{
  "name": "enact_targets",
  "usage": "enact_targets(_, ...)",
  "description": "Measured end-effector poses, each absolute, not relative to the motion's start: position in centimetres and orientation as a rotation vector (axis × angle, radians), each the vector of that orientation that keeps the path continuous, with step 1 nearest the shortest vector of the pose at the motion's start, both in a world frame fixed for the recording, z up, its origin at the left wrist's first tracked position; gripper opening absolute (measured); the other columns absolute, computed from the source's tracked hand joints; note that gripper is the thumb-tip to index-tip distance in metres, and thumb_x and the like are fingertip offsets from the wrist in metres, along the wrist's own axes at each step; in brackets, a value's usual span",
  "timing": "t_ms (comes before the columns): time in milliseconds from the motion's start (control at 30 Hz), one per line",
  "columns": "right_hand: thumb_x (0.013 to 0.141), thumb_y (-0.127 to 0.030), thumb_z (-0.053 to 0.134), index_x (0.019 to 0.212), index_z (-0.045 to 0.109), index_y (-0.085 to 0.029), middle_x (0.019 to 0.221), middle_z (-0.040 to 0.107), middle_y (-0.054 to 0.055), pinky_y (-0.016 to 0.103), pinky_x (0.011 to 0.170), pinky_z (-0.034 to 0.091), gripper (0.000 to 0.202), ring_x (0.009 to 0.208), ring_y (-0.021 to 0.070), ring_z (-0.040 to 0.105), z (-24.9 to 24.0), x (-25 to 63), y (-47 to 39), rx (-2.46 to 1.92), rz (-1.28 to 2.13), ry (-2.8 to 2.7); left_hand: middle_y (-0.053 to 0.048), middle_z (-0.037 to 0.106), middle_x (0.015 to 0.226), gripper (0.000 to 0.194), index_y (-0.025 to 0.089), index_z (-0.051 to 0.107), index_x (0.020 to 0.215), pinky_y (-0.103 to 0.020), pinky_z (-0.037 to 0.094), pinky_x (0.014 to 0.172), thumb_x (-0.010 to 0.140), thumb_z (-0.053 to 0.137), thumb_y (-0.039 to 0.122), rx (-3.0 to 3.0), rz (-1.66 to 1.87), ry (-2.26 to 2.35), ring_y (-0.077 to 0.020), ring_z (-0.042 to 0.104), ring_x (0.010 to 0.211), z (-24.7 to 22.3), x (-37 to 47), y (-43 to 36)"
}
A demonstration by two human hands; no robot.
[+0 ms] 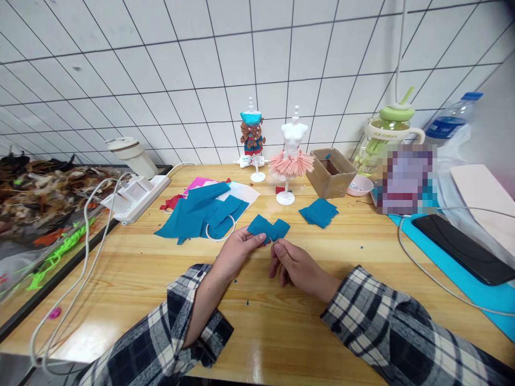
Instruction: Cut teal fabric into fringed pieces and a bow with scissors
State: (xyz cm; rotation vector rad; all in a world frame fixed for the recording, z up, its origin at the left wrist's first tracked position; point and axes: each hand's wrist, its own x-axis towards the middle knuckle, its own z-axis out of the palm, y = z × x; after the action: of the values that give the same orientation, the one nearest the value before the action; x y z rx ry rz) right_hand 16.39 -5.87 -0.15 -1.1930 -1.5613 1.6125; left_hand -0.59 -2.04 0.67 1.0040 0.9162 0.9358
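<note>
Between thumb and fingers, my left hand pinches a small blue piece of crepe paper. The paper has a notch at its middle, with a flap on either side. Just right of it, my right hand is closed in a pinch, its fingertips at the paper's lower edge by the notch. What lies between those fingertips is too small to make out. A stack of blue cut pieces with fringed edges lies behind my right hand. Larger blue sheets and a white ring lie behind my left hand.
At the back stand a small dress form in a pink ruffled skirt and another in a blue and brown outfit. A cardboard box, jug and black phone are right. A power strip with looping cables is left.
</note>
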Motion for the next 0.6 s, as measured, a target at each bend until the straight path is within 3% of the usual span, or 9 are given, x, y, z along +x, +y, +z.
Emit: enact_targets(600, 0.099, -0.052, 0.024, 0.083, 0.040, -0.023, 0.067, 0.064, -0.004, 0.021, 0.040, 0.036, 0.037, 0.038, 0.0079, 0.049, -0.57, 16.50, -5.69, -1.187, 1.513, -1.653, -0.007, 0.073, 0.086, 0.024, 0.014, 0.068, 0.088, -0.033, 0.047, 0.080, 0.074, 0.075, 0.032, 1.006, 0.924, 0.905, -0.0204, 0.065, 0.079, 0.55, -0.68, -2.01)
